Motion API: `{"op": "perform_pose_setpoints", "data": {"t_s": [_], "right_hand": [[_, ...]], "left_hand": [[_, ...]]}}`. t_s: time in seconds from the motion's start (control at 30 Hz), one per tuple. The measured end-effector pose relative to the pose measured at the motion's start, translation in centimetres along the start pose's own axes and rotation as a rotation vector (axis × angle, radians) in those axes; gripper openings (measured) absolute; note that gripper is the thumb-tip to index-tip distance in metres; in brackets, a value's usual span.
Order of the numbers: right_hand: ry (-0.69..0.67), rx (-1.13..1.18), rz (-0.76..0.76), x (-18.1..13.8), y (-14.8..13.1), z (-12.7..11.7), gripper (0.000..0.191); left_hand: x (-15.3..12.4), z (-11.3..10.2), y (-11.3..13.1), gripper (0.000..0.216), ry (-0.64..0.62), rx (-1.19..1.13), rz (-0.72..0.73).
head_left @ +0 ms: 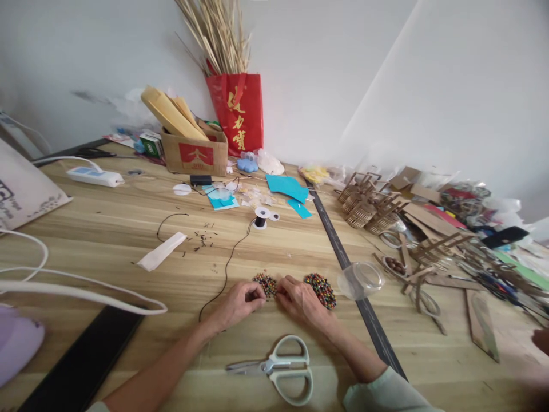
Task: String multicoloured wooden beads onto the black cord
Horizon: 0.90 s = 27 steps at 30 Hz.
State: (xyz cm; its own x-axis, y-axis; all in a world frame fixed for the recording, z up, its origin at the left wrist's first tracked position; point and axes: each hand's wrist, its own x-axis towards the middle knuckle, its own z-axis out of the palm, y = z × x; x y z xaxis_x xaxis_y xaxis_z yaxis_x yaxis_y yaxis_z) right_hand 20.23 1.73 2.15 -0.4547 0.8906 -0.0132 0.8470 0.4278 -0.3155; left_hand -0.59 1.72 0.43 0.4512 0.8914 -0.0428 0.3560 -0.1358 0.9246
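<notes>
A small pile of multicoloured beads (265, 284) lies on the wooden table, between my two hands. My left hand (241, 302) is at its near left edge, thumb and fingers curled into a pinch; whatever is between them is too small to make out. On the pile's right side, my right hand (300, 298) has its fingers bent together, their tips hidden from view. A larger heap of beads (322, 290) sits just right of that hand. Black cord (229, 260) runs from a white spool (261, 218) down past my left wrist. Light-handled scissors (288, 366) lie nearer me.
A clear plastic jar (360, 280) lies to the right. Woven baskets (364, 203) and craft scraps crowd the right side. Blue paper (287, 187), a cardboard box (195, 154) and a red bag (240, 114) stand behind. White cables (107, 290) cross the left.
</notes>
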Motion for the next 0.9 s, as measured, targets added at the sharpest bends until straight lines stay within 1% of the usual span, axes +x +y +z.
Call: {"op": "perform_pose_setpoints", "data": {"t_s": [0.07,0.17,0.23,0.3,0.4,0.5,0.67,0.9], "right_hand": [[0.059,0.115,-0.045,-0.2,0.0,0.1,0.01],[0.162,0.356,-0.104,-0.6,-0.3,0.7,0.008],[0.194,0.498,-0.105,-1.0,-0.6,1.4,0.006],[0.215,0.578,-0.078,-1.3,-0.8,2.1,0.006],[0.223,0.65,-0.037,-1.8,-0.9,3.0,0.006],[0.217,0.686,-0.041,-1.9,-0.8,3.2,0.008],[0.15,0.733,-0.062,-1.8,-0.4,3.1,0.012],[0.128,0.751,-0.077,-1.7,-0.2,3.2,0.012]], "left_hand": [[-0.1,0.0,0.0,0.011,0.005,-0.004,0.007],[-0.1,0.0,0.0,0.011,0.003,-0.002,0.009],[-0.2,0.0,0.0,0.011,0.004,0.002,0.008],[-0.2,0.0,0.0,0.01,0.008,0.007,0.011],[-0.2,0.0,0.2,0.01,0.003,0.011,0.016],[-0.3,-0.1,0.6,0.009,-0.015,0.012,-0.007],[-0.4,-0.2,1.1,0.01,-0.031,0.048,-0.056],[-0.2,0.3,0.4,0.011,-0.025,0.073,-0.067]]}}
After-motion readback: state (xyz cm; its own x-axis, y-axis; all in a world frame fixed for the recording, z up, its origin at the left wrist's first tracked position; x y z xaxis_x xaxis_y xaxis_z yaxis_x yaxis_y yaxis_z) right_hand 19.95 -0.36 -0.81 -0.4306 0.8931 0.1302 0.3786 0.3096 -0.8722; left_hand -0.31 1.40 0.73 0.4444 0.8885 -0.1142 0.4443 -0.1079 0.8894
